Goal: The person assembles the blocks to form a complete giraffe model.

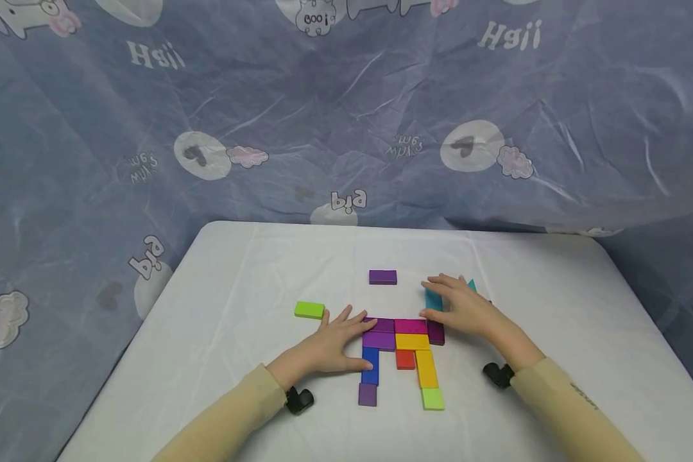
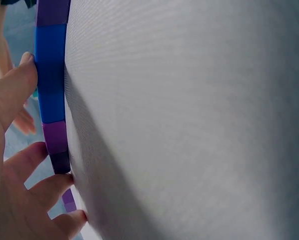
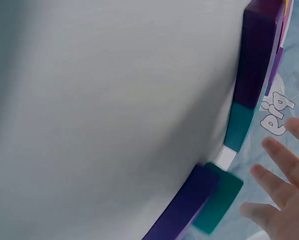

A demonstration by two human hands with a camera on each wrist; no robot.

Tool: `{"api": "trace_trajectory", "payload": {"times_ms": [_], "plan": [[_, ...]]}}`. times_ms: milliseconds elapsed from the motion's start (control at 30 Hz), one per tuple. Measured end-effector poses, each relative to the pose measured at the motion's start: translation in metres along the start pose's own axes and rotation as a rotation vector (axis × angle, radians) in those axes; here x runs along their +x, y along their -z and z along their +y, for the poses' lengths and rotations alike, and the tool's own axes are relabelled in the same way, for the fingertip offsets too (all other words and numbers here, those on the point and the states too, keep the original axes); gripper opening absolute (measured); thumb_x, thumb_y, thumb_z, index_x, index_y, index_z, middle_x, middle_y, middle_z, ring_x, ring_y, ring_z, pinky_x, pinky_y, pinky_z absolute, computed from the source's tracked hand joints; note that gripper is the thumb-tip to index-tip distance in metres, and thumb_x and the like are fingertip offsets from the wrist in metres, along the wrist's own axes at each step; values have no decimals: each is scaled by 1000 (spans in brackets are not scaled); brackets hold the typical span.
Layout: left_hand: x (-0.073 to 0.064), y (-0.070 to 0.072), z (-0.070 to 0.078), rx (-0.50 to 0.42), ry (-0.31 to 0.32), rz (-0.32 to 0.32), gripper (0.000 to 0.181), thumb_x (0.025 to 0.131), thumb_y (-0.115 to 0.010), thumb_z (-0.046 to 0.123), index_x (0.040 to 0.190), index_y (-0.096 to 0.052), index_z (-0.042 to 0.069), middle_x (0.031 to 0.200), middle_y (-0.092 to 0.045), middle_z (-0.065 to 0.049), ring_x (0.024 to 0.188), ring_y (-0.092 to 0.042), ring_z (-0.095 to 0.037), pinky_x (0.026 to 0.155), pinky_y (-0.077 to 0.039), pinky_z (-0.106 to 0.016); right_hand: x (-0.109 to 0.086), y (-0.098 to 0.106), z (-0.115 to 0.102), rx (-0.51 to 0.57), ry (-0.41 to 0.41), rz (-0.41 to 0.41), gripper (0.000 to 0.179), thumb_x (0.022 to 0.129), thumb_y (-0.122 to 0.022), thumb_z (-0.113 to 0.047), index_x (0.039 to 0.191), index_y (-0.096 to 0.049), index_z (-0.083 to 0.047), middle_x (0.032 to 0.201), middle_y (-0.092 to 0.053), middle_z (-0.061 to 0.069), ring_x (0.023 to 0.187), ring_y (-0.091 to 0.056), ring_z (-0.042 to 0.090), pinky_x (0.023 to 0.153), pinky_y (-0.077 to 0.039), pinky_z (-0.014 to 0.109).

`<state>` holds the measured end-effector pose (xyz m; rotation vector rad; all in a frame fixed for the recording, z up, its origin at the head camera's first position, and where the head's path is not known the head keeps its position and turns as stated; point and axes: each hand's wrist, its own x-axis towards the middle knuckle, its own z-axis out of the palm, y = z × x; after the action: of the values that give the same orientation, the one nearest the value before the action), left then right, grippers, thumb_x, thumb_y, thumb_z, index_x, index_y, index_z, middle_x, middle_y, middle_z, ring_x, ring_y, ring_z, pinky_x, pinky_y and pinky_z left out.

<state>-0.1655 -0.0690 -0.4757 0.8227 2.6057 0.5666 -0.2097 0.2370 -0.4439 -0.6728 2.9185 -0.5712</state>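
Observation:
Flat coloured blocks lie edge to edge in a figure with two legs. My left hand (image 1: 335,340) is spread at its left side, the thumb at the blue block (image 1: 370,359) and a fingertip at the upper purple block (image 1: 384,325). In the left wrist view, the thumb meets the side of the same blue block (image 2: 52,75). My right hand (image 1: 462,305) has its fingers extended beside a teal block (image 1: 434,300), which stands above a dark purple block (image 1: 436,333). Near that hand, the right wrist view shows a dark blue block (image 3: 182,205) against another teal block (image 3: 219,202).
A loose purple block (image 1: 383,277) lies farther back, and a green block (image 1: 309,310) lies to the left. The white tabletop (image 1: 254,263) ends at a grey-blue printed curtain (image 1: 335,109). Orange, red and light green blocks form the figure's right part.

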Motion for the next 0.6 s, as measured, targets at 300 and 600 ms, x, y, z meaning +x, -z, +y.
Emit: {"api": "trace_trajectory", "payload": {"times_ms": [300, 600], "plan": [[0, -2, 1, 4, 8, -3, 85, 82, -66, 64, 154, -31, 37, 164, -26, 2, 155, -7, -29, 117, 2, -68, 36, -9, -8, 59, -38, 7, 48, 95, -66, -30, 134, -60, -4, 134, -59, 20, 125, -54, 38, 107, -43, 55], [1, -2, 0, 13, 6, 6, 85, 82, -67, 64, 154, -31, 36, 164, -26, 2, 154, -8, -30, 116, 1, -70, 68, -12, -13, 108, -56, 18, 43, 95, -66, -25, 130, -62, 0, 130, -62, 22, 123, -56, 39, 106, -43, 54]]}}
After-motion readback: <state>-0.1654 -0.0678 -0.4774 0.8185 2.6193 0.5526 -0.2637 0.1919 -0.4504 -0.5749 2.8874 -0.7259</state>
